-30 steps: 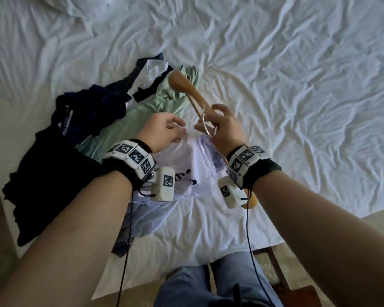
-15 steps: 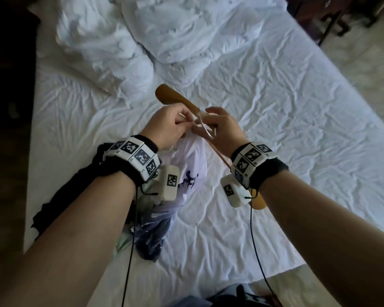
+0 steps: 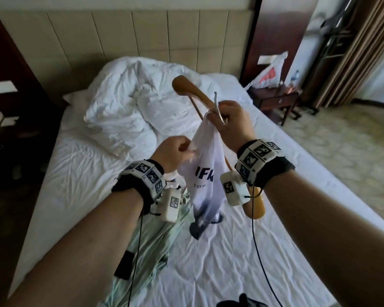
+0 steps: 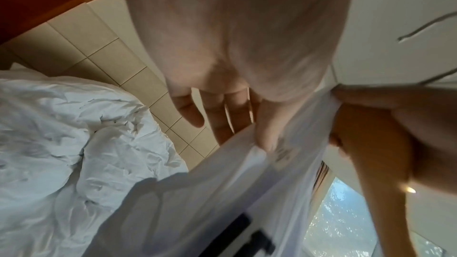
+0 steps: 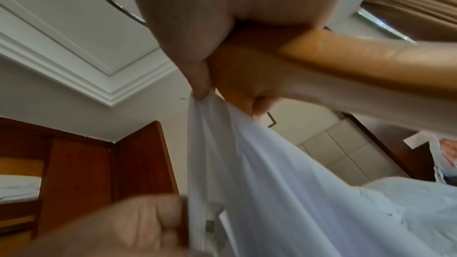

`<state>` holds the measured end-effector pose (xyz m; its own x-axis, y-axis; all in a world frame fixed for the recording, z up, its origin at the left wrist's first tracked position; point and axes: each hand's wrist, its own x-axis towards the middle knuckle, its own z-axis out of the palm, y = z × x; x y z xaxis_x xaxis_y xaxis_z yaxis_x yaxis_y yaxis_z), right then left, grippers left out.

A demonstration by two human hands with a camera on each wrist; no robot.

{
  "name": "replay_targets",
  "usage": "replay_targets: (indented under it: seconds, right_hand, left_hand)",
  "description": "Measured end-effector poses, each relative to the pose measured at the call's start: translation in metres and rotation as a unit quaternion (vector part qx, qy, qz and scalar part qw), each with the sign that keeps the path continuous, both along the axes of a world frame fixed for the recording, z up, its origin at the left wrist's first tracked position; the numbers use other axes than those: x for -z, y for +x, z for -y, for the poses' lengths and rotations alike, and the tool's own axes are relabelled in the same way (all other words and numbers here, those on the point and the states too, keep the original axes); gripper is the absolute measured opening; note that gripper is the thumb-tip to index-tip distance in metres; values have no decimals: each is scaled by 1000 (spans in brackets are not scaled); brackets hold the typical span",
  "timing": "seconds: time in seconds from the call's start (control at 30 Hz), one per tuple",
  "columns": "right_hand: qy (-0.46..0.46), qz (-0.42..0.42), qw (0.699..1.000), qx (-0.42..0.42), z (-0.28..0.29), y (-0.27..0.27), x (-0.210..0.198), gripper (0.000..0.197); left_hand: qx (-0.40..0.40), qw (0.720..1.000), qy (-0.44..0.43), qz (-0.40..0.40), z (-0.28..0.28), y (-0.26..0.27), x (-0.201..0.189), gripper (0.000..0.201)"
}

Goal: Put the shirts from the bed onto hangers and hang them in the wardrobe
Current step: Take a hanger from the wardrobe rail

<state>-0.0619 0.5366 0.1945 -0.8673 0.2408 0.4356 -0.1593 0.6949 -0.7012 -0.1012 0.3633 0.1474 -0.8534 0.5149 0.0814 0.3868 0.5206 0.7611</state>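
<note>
White shirt lifted off the bed, ready to go onto the hanger.

The bed (image 3: 242, 251) lies below, with a pale green shirt (image 3: 155, 235) left on it near the person's left arm. The white shirt (image 3: 205, 180) hangs in the air between the hands so its opening can be found; the wooden hanger (image 3: 187, 89) is tilted, one arm pointing up and away. The right hand (image 3: 230, 122) grips the hanger by its neck and pinches the shirt's top edge against it. The left hand (image 3: 173, 152) pinches the cloth lower down, likely to spread it. Compared with half a second ago, the hands have drawn apart and risen, and the shirt has cleared the bed.
</note>
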Motion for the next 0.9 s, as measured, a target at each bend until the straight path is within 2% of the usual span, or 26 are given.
replay_targets:
  seconds: [0.13,0.23,0.47,0.57,0.63,0.8,0.9]
  right_hand:
    - [-3,-49,998,46,3,9,-33,15]
    - [2,-58,994,92,3,14,-47,16]
    - [11,6,982,187,-4,24,-45,11]
    - [-7,17,981,194,-7,26,-36,21]
    - [-14,16,982,189,-7,28,-33,20]
    - [-37,17,983,180,-9,34,-33,12]
    - [-50,8,987,151,-9,41,-36,12]
  left_hand:
    - [-20,999,-19,-22,8,1,1,21]
    - [-49,998,-19,-39,19,-1,5,15]
    - [-111,992,-3,-65,53,-11,-5,17]
    - [-130,990,-12,-56,61,-12,-14,15]
    - [-139,989,-15,-50,64,-11,-20,11]
    - [-196,976,86,-21,76,-6,-43,20]
    - [-171,978,119,6,69,4,-54,13]
